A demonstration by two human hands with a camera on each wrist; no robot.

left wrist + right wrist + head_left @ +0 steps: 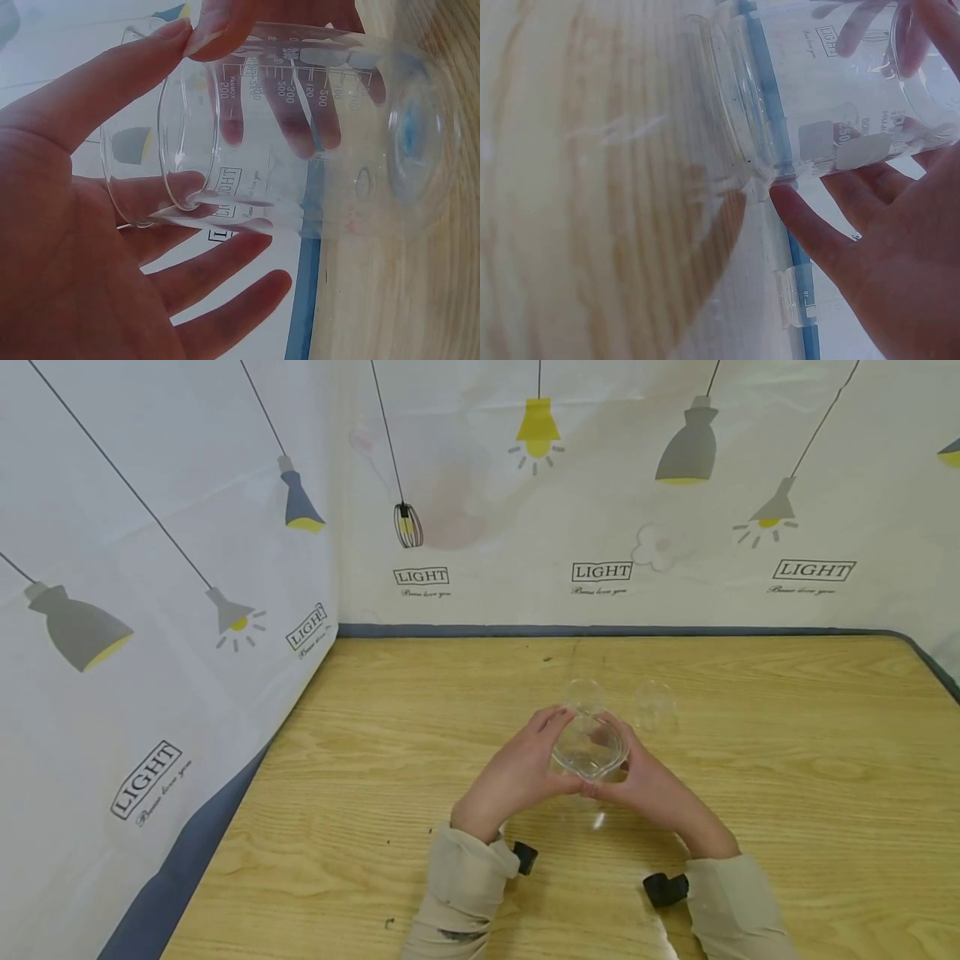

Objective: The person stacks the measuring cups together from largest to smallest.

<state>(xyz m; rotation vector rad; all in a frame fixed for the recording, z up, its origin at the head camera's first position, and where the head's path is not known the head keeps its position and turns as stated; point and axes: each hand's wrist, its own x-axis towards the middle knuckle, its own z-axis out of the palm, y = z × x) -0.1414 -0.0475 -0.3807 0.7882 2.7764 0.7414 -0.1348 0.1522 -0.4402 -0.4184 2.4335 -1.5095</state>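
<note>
Both hands hold a clear glass beaker (590, 752) upright between them, its pouring lip towards the body. My left hand (517, 772) curves round its left side and my right hand (651, 785) round its right, the thumbs meeting at the near side. In the left wrist view, two rims and overlapping printed scales show through the glass, with a smaller beaker (187, 142) nested inside the larger. In the right wrist view, the fingers (810, 225) of the right hand lie along the wall near the base, just over the wooden table (592, 262).
Behind the held beaker stands another clear glass vessel (583, 692), partly covered by it. A small glass vessel (655, 706) stands to its right. A printed lamp-pattern curtain (510, 527) borders the table (360, 735) at the back and left.
</note>
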